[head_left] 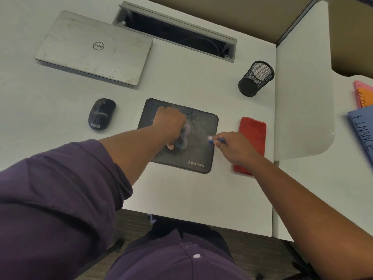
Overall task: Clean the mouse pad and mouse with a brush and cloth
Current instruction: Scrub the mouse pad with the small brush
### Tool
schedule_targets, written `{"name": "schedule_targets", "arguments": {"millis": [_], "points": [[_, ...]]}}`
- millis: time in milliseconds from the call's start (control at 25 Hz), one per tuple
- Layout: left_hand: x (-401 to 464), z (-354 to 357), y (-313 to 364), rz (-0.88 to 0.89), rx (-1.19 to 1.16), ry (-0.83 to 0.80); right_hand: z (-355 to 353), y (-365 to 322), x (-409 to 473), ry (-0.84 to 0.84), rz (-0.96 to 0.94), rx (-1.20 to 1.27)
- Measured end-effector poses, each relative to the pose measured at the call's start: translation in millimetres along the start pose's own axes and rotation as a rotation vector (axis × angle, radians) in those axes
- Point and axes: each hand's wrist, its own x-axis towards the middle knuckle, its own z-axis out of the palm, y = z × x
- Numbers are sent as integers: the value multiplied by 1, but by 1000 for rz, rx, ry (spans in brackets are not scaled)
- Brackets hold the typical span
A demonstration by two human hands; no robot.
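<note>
A black mouse pad (199,138) with dusty grey marks lies in the middle of the white desk. My left hand (169,123) rests on its left half with the fingers curled; a blurred bluish patch shows beside it and I cannot tell what it is. My right hand (234,147) pinches a small blue brush (217,140), whose pale bristles touch the pad's right part. A dark mouse (101,114) sits on the desk left of the pad. A folded red cloth (251,142) lies right of the pad, partly under my right wrist.
A closed silver laptop (94,48) lies at the back left. Behind the pad is an open cable tray (173,30) in the desk. A black mesh pen cup (255,78) stands at the back right. Coloured folders (362,118) lie on the side desk at the right.
</note>
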Motion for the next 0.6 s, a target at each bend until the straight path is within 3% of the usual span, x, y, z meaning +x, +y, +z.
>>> {"name": "schedule_targets", "arguments": {"millis": [80, 120, 200, 280, 320, 360, 440, 520, 560, 600], "points": [[0, 0, 0, -4, -7, 7, -1, 1, -5, -259, 65, 76], [0, 0, 0, -5, -8, 7, -3, 1, -7, -297, 93, 186], [1, 0, 1, -3, -5, 14, -5, 0, -5, -99, 88, 313], [0, 0, 1, 1, 1, 11, -4, -2, 0, 158, 70, 293], [0, 0, 1, 1, 0, 5, -2, -4, 1, 201, 67, 244], [0, 0, 1, 1, -2, 0, -1, -5, 1, 174, 72, 170], [0, -1, 2, 0, 2, 0, 2, -2, -4, -45, 100, 107], [-1, -1, 2, -4, 4, 3, 2, 0, -14, -304, 145, 281], [-1, -1, 2, -4, 2, 9, 4, -1, -17, -330, 145, 364], [0, 0, 2, 0, 1, 17, 5, -3, -19, -246, 132, 404]]}}
